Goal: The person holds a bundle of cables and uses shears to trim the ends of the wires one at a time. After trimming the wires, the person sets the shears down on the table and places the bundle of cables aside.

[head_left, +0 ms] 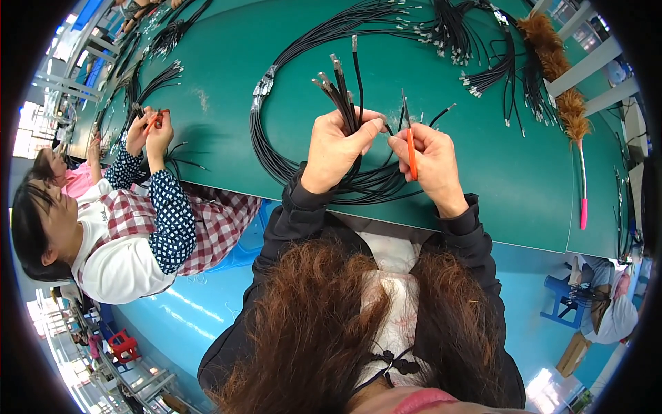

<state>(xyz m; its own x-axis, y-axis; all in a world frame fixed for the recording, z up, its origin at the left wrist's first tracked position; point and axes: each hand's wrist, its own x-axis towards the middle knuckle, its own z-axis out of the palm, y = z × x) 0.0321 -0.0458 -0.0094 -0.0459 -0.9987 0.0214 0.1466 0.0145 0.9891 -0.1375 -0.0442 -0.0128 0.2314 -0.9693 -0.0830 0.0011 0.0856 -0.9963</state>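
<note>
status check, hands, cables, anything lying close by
Left hand gripping black cables. Right hand holding orange-handled tool. Nearby: cable loop on green table, left hand above it.

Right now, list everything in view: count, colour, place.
Flat tabletop: one, green, centre
Thin metal-tipped cables: many, black, centre and far side
Fluffy feather duster: one, brown and pink, right
Slim pointed tool: one, orange-handled, centre right
Small hand tool: one, red, left
Plastic stools: at least two, red and blue, lower sides
People: at least three, mixed clothing, both sides
Shiny floor: one, blue, below
Left hand: one, black sleeve, around cables
Right hand: one, black sleeve, around slim tool
</note>
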